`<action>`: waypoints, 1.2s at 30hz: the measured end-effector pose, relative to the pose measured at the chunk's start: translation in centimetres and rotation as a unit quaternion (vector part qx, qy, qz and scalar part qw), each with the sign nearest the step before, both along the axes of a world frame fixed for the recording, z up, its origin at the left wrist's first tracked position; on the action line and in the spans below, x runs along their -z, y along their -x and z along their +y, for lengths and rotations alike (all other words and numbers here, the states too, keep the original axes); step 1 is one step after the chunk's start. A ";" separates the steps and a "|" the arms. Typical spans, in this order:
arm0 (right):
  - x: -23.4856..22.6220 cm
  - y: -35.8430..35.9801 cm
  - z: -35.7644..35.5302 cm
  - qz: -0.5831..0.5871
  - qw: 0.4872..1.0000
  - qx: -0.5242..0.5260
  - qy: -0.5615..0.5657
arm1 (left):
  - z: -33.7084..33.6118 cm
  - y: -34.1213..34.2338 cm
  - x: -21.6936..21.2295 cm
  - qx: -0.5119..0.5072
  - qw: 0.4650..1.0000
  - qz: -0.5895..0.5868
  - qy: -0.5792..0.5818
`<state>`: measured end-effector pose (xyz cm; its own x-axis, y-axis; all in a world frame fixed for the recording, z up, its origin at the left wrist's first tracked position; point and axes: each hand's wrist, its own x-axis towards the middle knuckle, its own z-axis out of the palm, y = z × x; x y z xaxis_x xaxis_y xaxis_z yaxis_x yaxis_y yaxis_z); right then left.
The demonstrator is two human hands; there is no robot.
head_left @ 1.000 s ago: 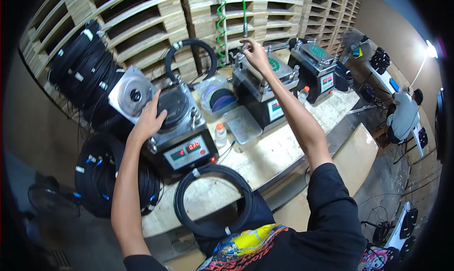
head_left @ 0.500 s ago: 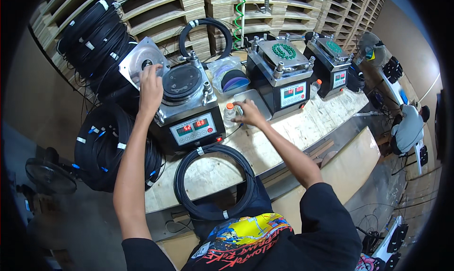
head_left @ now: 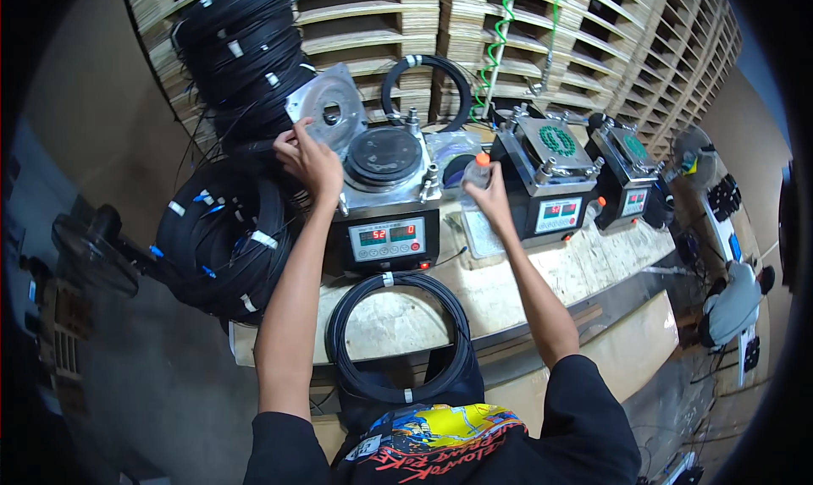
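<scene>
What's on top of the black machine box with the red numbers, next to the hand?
A round dark disc sits on the machine, with its silver lid tipped open behind. The left hand rests at the lid's edge. What lies beneath the disc is hidden.

The right hand (head_left: 491, 201) hides most of the small bottle (head_left: 477, 173). Lower coil (head_left: 398, 337) passes below the desk (head_left: 525, 286) edge. Display digits are too small to tell.

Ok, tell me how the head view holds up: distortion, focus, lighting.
Head view: strong fisheye, the workbench edge and pallet stack bow toward a black rim; the centre is sharp, with the left hand, the right hand and the small bottle crisp; lighting is even but dim at left.
</scene>
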<state>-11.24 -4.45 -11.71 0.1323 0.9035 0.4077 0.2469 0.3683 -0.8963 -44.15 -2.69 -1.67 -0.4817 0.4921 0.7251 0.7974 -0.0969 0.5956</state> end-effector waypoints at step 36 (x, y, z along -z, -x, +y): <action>-17.7 18.0 9.3 -0.711 0.632 -0.020 -0.306 | 0.8 0.8 0.8 0.113 0.989 -0.079 0.057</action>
